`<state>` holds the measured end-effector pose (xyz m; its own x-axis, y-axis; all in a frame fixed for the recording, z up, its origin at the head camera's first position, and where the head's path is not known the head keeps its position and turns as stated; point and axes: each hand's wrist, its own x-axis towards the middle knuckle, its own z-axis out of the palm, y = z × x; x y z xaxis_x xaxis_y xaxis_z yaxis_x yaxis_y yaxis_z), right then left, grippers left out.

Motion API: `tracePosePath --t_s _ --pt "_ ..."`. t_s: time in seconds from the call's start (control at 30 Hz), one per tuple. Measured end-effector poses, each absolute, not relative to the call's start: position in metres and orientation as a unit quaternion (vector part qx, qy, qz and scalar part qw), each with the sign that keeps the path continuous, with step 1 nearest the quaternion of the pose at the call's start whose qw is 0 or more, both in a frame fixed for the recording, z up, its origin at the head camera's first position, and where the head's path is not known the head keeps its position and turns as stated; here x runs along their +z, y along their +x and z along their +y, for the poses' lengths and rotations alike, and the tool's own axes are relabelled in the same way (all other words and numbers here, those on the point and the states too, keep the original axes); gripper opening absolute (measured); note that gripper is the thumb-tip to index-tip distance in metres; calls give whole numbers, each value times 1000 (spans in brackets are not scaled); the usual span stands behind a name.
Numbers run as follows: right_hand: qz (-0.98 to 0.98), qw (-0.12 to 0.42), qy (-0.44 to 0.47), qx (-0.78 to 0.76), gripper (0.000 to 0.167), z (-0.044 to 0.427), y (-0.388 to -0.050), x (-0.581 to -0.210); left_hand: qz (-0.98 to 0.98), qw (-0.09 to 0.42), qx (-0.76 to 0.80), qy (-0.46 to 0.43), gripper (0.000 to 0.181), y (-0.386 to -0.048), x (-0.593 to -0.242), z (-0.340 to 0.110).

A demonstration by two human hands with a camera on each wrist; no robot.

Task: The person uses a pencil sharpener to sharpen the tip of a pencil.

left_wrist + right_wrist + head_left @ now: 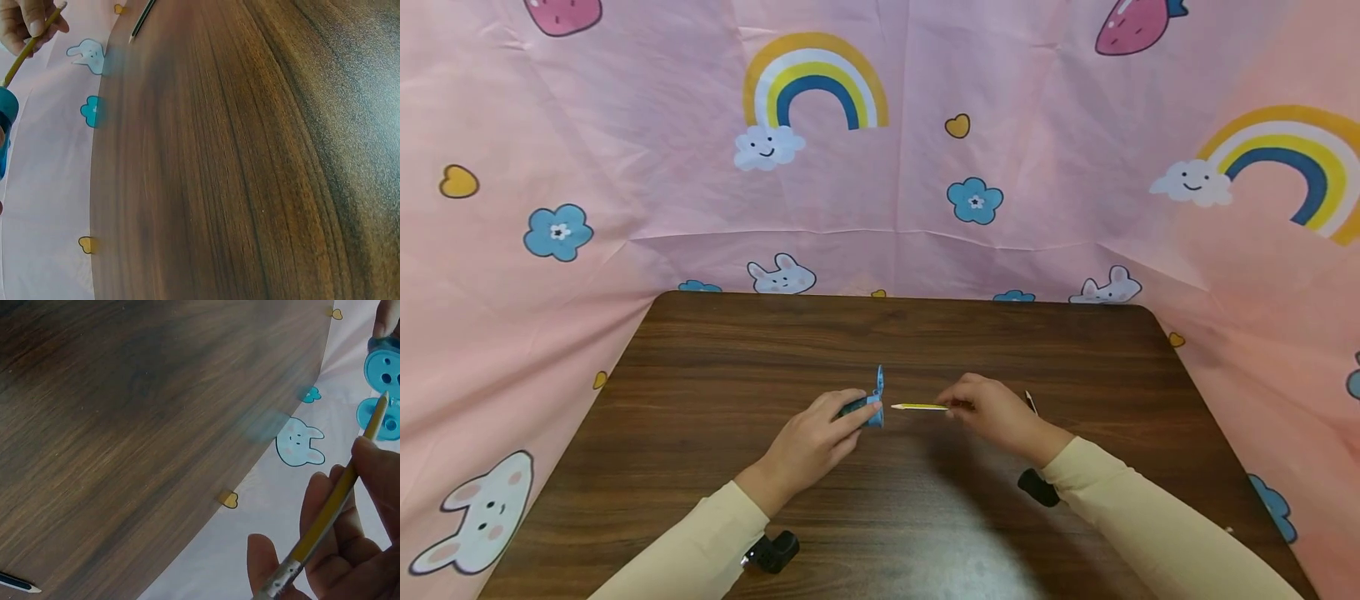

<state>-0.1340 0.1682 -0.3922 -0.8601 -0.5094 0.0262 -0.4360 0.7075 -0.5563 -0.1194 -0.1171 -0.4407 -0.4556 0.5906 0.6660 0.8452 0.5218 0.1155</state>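
Observation:
My left hand (812, 437) grips a blue pencil sharpener (876, 414) above the table, its hinged lid (880, 379) standing up. Round holes show in the face of the sharpener (379, 370) in the right wrist view. Between thumb and fingers, my right hand (996, 412) pinches a yellow pencil (917, 407). The pencil's sharpened tip points left at the sharpener, with a small gap between them in the head view. A metal band sits near the pencil's rear end in the right wrist view. Only the edge of the sharpener (6, 112) shows in the left wrist view.
A second, dark pencil (1032, 403) lies on the brown wooden table (737, 350), partly behind my right hand. Pink patterned cloth (910, 200) hangs around the table's back and sides. Black wrist cameras (775, 552) sit under both forearms.

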Motion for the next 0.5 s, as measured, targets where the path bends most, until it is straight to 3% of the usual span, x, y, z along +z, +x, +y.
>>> tracePosePath --t_s 0.5 --pt "918 60 -291 -261 17 161 -135 -392 -819 284 -223 -446 58 -118 -436 -113"
